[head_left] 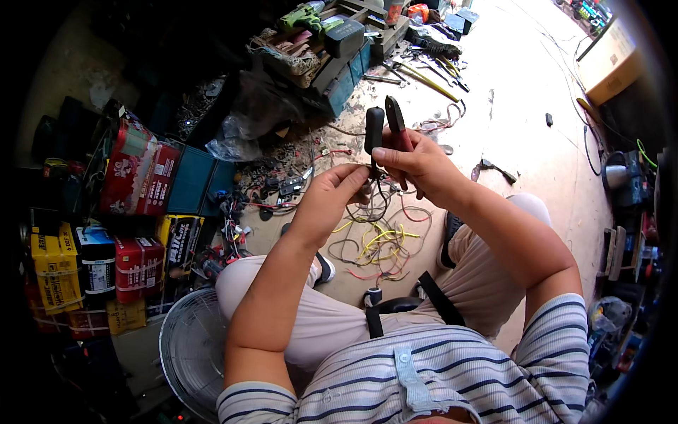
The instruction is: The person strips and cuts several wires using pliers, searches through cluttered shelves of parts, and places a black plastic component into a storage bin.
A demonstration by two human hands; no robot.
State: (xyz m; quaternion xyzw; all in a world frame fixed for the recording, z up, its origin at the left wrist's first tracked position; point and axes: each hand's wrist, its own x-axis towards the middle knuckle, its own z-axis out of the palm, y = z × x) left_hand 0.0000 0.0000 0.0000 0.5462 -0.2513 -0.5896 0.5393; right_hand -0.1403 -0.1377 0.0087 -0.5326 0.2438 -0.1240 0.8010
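Observation:
My right hand (417,164) grips a pair of pliers (385,126) with black and red handles that stick upward. My left hand (332,194) pinches a thin dark wire (374,205) right at the pliers' jaws, which are hidden behind my fingers. The wire loops hang down between both hands. Below them, on the concrete floor, lies a tangle of yellow, red and black wires (378,247). I sit with my knees apart above that tangle.
Stacked red, yellow and black boxes (134,212) line the left. A fan grille (191,346) lies by my left knee. Loose tools (424,74), a green drill (304,15) and wooden crates lie ahead. A cardboard box (611,63) and cables sit at the right.

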